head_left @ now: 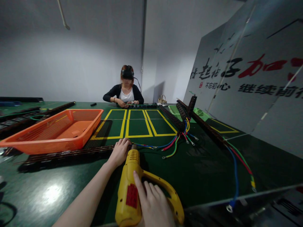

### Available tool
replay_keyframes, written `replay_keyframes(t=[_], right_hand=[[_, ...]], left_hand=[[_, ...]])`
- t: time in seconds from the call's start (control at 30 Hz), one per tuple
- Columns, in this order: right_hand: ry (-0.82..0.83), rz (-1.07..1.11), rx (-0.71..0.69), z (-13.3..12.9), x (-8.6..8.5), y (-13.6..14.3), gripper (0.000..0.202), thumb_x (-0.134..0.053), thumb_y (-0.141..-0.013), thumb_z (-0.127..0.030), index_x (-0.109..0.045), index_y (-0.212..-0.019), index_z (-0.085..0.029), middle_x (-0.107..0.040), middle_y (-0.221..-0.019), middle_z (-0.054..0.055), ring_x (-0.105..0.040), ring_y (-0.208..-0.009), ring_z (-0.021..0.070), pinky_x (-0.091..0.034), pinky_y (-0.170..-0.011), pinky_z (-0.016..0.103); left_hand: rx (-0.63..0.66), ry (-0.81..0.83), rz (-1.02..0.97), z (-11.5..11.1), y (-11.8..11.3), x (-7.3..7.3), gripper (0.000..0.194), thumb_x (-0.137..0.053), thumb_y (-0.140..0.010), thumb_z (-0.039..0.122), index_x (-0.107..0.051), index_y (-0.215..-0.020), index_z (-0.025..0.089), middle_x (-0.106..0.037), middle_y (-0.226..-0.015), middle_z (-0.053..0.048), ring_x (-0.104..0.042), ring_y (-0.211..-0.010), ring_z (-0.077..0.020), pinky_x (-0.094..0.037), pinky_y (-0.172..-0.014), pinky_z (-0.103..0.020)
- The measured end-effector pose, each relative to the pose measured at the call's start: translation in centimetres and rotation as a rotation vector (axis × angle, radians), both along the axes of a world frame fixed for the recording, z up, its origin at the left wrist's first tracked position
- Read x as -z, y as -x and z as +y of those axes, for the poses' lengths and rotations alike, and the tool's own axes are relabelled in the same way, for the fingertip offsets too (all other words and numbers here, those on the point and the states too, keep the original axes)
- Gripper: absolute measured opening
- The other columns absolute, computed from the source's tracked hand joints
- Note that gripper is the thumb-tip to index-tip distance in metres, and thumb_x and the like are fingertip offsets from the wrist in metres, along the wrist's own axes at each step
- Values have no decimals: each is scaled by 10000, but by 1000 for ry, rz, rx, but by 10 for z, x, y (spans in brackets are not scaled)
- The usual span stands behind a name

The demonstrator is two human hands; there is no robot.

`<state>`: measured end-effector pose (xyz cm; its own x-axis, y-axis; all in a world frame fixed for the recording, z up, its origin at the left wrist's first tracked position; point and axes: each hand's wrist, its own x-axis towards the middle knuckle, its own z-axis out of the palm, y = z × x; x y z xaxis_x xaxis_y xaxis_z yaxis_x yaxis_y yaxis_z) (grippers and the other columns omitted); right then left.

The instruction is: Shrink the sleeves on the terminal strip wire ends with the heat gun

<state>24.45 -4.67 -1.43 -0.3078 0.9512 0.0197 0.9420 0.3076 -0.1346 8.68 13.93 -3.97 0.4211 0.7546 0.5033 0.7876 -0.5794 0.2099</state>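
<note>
A yellow heat gun (pixel 123 201) with a red label lies along the front of the table, its nozzle pointing away from me. My right hand (pixel 155 201) is closed on its body, one finger stretched along the top; part of the grip is hidden. Just beyond the nozzle, my left hand (pixel 121 149) is closed over the end of a dark cable chain (pixel 78 153) that runs off to the left. Thin coloured wires (pixel 145 145) come out on the right of these fingers. What lies under the left palm is hidden.
An orange plastic basket (pixel 78 137) stands at left. Several dark cable chains with lugged wires (pixel 170 145) lie at right; one chain's blue wire (pixel 235 176) hangs at the table's front edge. Yellow tape rectangles (pixel 139 136) mark the green table (pixel 201 176). A person (pixel 126 91) works opposite.
</note>
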Motion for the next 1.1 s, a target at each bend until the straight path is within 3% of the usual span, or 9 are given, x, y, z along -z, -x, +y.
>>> replay_keyframes(t=[0.17,0.37,0.5,0.83,1.1], right_hand=[[6,89,-10,-1,0,1,1229,-662,-533,-692,-78,-1483,-176,-567,-1249,189,-560,-1099,368,-429,-970,517],[47,164,3,-3,-3,-11,1284,-637,-478,-781,-97,-1485,-194,-560,-1243,191,-560,-1081,373,-427,-956,526],[58,233,23,-5,-7,-25,1337,-716,-416,-745,-96,-1485,-234,-577,-1203,145,-555,-1065,352,-414,-965,508],[-39,254,136,-17,0,-59,1282,-739,-460,-688,-117,-1485,-232,-577,-1205,119,-553,-1060,328,-427,-933,464],[-88,216,203,-21,-2,-61,1212,-740,-527,-619,-105,-1484,-236,-584,-1219,122,-564,-1064,317,-440,-911,445]], left_hand=[[-4,2,-19,1,2,0,156,-370,-917,213,-517,-969,201,-540,-1122,-60,-456,-1020,-232,-412,-859,-397],[38,-32,-38,1,4,-1,179,-363,-924,229,-540,-935,211,-566,-1128,-38,-475,-1005,-210,-423,-872,-372],[35,-50,-50,2,4,0,174,-377,-919,225,-549,-939,210,-563,-1109,-43,-479,-1015,-209,-427,-877,-369],[39,-23,-65,6,8,2,147,-418,-905,240,-557,-945,217,-571,-1064,-41,-492,-987,-209,-443,-872,-373],[32,-17,-70,4,6,0,162,-420,-897,246,-570,-952,219,-627,-1045,-49,-503,-1015,-222,-441,-872,-393]])
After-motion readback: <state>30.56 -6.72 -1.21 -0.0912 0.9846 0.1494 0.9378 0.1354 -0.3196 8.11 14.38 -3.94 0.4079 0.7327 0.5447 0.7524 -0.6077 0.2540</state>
